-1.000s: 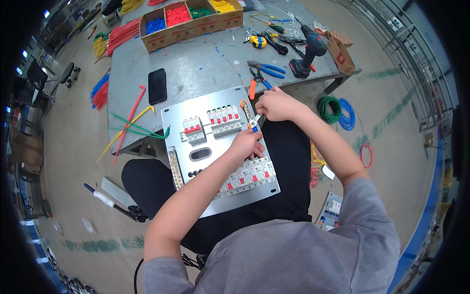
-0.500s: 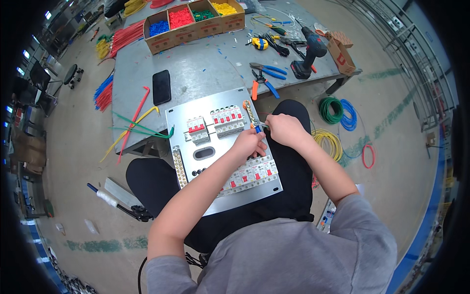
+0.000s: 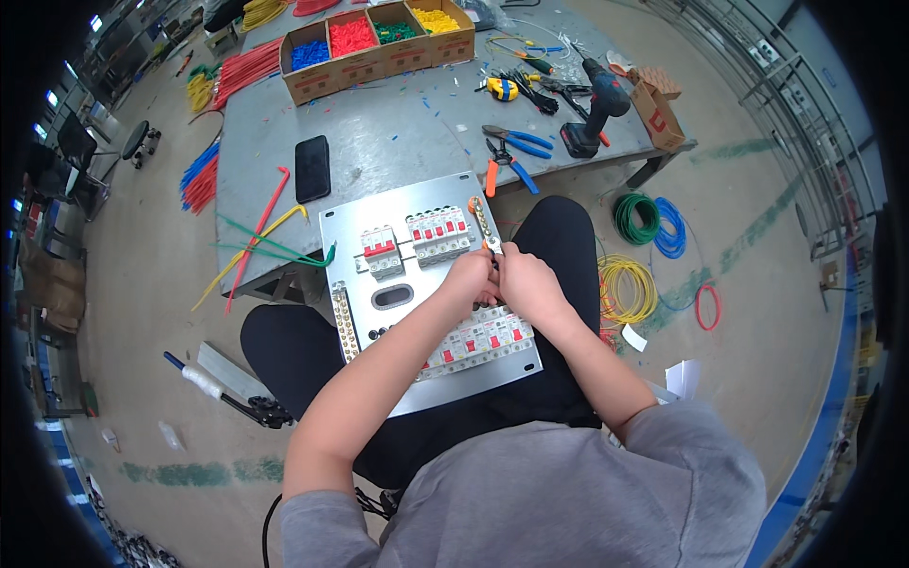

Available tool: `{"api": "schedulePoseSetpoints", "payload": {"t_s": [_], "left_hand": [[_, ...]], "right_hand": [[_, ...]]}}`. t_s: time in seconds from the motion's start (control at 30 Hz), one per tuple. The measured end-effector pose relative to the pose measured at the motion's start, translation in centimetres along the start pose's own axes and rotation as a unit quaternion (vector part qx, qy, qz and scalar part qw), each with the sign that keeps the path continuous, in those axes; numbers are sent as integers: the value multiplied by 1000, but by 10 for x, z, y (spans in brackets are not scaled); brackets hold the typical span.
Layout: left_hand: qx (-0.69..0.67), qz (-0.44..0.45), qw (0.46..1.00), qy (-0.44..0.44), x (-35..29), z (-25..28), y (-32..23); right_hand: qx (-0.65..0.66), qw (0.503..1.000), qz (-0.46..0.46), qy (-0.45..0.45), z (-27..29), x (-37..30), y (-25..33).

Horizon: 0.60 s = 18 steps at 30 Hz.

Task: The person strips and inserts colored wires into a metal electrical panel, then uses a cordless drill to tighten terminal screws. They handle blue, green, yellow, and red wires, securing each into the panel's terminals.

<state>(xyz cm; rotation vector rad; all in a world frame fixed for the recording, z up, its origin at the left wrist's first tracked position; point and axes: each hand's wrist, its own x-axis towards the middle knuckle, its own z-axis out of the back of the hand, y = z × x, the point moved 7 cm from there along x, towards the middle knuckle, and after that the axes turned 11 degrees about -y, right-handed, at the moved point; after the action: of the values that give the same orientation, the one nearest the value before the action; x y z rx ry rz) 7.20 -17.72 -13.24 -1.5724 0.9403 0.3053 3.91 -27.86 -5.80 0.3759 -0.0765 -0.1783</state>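
Note:
A metal mounting plate (image 3: 352, 234) lies across my thighs, its far edge against the table. It carries a red-switched breaker (image 3: 381, 248), a row of breakers (image 3: 439, 234) and a longer row of breakers (image 3: 476, 343) near my body. One brass terminal bar (image 3: 346, 327) runs along the left edge; another brass terminal bar (image 3: 480, 218) stands at the upper right. My left hand (image 3: 471, 280) is closed at that bar's near end; its fingertips are hidden. Touching it, my right hand (image 3: 526, 284) is closed on a small silver wrench (image 3: 494, 244), whose head sits at the bar's end.
On the table (image 3: 256, 156) are a phone (image 3: 312, 168), pliers (image 3: 519, 138), wire strippers (image 3: 508, 168), a cordless drill (image 3: 597, 109) and a cardboard box (image 3: 379, 66) of coloured caps. Bent wires (image 3: 275, 243) overhang its near left edge. Wire coils (image 3: 627, 286) lie on the floor at right.
My right hand has moved left and toward my body, turning the wrench from sideways to pointing away from me. It now meets my left hand, which has barely shifted.

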Motion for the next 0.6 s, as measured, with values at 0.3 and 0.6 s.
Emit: {"api": "schedulePoseSetpoints", "payload": {"t_s": [0.3, 0.6], "left_hand": [[-2, 34, 999, -16, -2, 8, 4], [19, 12, 1000, 2, 6, 3, 6]], "right_hand": [[127, 990, 67, 13, 37, 34, -35], [-64, 954, 286, 61, 32, 89, -10]]}}
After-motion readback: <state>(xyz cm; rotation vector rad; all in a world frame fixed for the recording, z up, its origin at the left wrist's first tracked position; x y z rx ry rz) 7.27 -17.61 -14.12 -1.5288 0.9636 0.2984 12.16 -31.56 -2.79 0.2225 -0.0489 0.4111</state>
